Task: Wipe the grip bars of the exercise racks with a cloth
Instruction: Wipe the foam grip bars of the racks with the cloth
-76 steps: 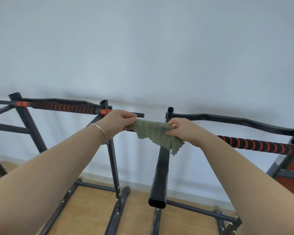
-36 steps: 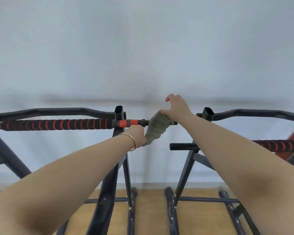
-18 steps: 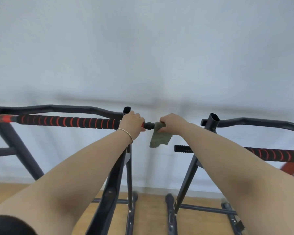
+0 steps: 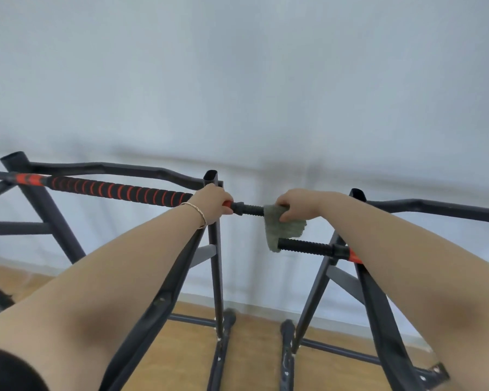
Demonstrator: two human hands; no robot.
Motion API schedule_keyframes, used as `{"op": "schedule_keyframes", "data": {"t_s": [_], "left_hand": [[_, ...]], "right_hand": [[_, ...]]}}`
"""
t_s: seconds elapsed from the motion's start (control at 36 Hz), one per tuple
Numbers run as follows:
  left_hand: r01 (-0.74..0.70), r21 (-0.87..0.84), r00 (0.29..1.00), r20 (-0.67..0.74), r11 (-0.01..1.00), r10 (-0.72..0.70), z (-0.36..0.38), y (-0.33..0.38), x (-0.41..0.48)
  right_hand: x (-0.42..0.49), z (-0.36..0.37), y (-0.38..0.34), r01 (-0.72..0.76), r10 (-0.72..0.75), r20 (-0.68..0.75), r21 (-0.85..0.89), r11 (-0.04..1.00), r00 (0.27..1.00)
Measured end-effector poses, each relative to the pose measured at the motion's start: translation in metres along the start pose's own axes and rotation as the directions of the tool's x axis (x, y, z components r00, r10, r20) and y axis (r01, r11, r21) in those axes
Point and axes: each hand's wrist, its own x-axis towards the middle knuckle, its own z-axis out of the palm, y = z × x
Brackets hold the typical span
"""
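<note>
— Some kind of exercise room or home gym?

— Looks so. Two dark steel exercise racks (image 4: 215,249) (image 4: 359,277) side by side, fitted with black-and-orange foam grip bars (image 4: 119,190).

— Anything else pointing that way?

— Bare pale wall (image 4: 237,80) close behind, light wooden floor (image 4: 254,348) beneath the rack feet. Hard to tell whether private or commercial.

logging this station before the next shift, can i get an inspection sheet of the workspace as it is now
surface: wooden floor under the rack feet.
job's things: green cloth wrapped on the black end of the left rack's grip bar; right rack's grip bar bare.
clutter: nothing seen.
grippers: left hand closed on the bar; right hand clamps the cloth.
cables: nothing seen.
surroundings: plain pale wall.
</note>
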Motion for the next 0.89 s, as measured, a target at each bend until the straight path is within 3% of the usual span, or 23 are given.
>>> {"op": "schedule_keyframes", "data": {"t_s": [0.31,0.69,0.89], "left_hand": [[0.011,-0.001,0.999,-0.035,1.000,-0.011,0.001,0.002,-0.006],[-0.018,-0.013,0.999,-0.050,1.000,0.017,0.004,-0.005,-0.003],[-0.071,-0.068,0.995,-0.080,0.995,0.065,0.008,-0.013,-0.002]], "right_hand": [[0.022,0.025,-0.026,0.101,-0.099,-0.025,0.110,0.989,0.995],[0.029,0.020,-0.027,0.028,-0.015,-0.080,0.169,0.985,0.997],[0.028,0.018,-0.043,-0.031,0.031,-0.069,-0.001,1.000,0.997]]}}
